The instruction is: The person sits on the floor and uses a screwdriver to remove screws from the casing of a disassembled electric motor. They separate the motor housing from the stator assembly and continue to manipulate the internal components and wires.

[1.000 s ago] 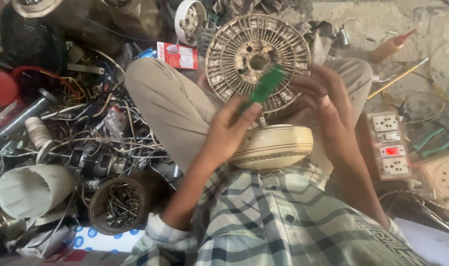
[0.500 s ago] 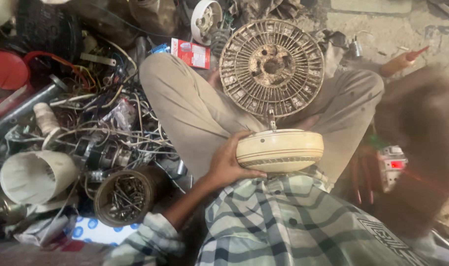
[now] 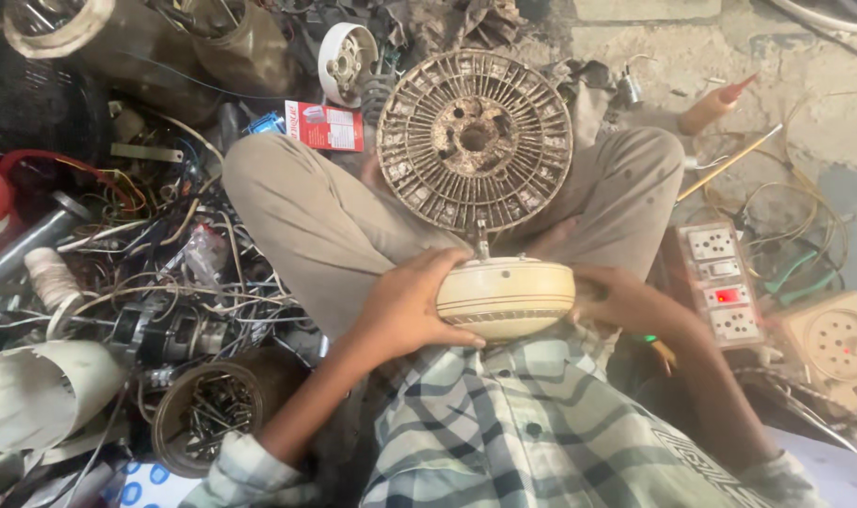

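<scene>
On lap, cream motor cover (image 3: 506,299) clamped edge-up between hands: left hand (image 3: 405,310) grasping left rim, right hand (image 3: 617,301) cupping right rim, steadying shaft. Above cover, rusty rotor disc (image 3: 476,141) propped between knees. Left of cover, screw tin (image 3: 207,414); right, switchboard (image 3: 722,282).

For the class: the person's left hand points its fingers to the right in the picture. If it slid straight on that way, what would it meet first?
The left hand already lies against the cream round fan motor housing, so it would press into that first. The right hand sits on the housing's far side.
</scene>
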